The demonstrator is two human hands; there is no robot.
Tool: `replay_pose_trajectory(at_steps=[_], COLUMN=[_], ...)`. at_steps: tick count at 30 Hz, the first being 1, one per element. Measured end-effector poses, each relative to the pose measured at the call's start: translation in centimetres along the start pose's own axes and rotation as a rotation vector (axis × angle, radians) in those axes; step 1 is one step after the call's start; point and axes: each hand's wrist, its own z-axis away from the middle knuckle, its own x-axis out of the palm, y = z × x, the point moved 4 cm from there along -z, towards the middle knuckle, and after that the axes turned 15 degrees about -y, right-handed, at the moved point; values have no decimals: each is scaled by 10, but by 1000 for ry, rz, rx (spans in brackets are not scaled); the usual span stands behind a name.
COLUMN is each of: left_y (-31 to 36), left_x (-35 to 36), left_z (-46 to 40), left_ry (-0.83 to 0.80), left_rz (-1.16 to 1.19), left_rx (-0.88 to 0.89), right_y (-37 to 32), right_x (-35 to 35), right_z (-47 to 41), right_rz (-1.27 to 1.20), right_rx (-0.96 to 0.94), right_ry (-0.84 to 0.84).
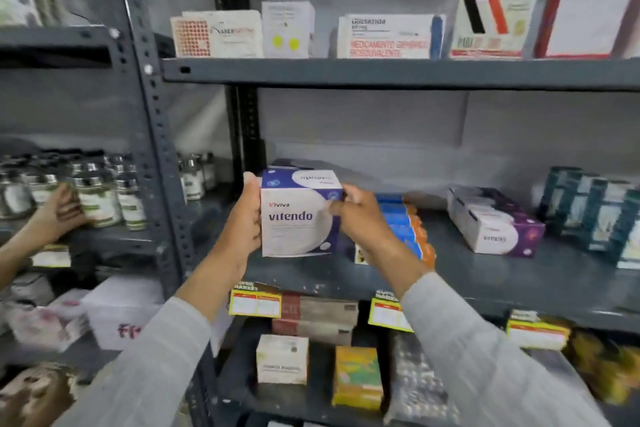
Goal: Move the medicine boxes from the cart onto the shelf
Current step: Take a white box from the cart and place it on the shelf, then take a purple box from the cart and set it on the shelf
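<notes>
1. The left hand [246, 218] grips the left side of a white and purple cardboard medicine box [299, 215] with "vitendo" on its front.
2. The right hand [360, 218] holds the right side of the same box, with its fingers [334, 208] pinched on the front edge.
3. The box is upright. It is over the front part of the middle shelf of the grey metal rack [485, 274]. I cannot tell if its bottom touches the shelf.
4. Just right of the box, behind the right hand, is a row of blue and orange boxes [405, 229] on the same shelf.
5. Further right lies another white and purple box [495, 222] on its side, well apart from the held one.
6. At the far right stand dark teal boxes [595, 215].
7. The top shelf carries a white box with red letters [388, 36] and other white boxes.
8. The bottom shelf has a yellow box [358, 378] and a small white box [282, 359].
9. On the left, another person's hand [59, 215] touches small bottles with silver caps [97, 194] on the next rack.
</notes>
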Motion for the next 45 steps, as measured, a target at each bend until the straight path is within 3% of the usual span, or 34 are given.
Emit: replay_pose_trajectory(at_steps=[6, 14, 16, 19, 21, 24, 28, 32, 37, 43, 45], left_y=[-36, -47, -45, -48, -52, -76, -139, -221, -321, -437, -464], left_x=[-38, -38, -33, -21, 5, 68, 173, 289, 397, 465, 476], left_z=[-30, -34, -27, -4, 17, 40, 61, 96, 155, 221, 232], left_ry=[98, 114, 214, 576, 625, 512, 288, 7, -424, -1141, -1235], left_rz=[40, 38, 71, 17, -69, -162, -217, -294, -477, -1018, -1083], left_rx=[-49, -88, -41, 74, 205, 317, 333, 202, -133, -357, -451], right_y=[29, 49, 52, 53, 62, 90, 146, 216, 312, 433, 473], right_x=[39, 42, 35, 8, -22, -72, -145, -215, -271, -283, -280], right_z=[-45, -53, -44, -5, 33, 103, 202, 295, 396, 509, 543], right_rz=[-18, 36, 53, 18, 4, -105, -112, -100, -88, 104, 142], right_rx=[124, 135, 90, -42, -118, -133, 60, 249, 542, 967, 1138], right_ry=[-81, -113, -126, -92, -24, 5, 36, 117, 205, 104, 41])
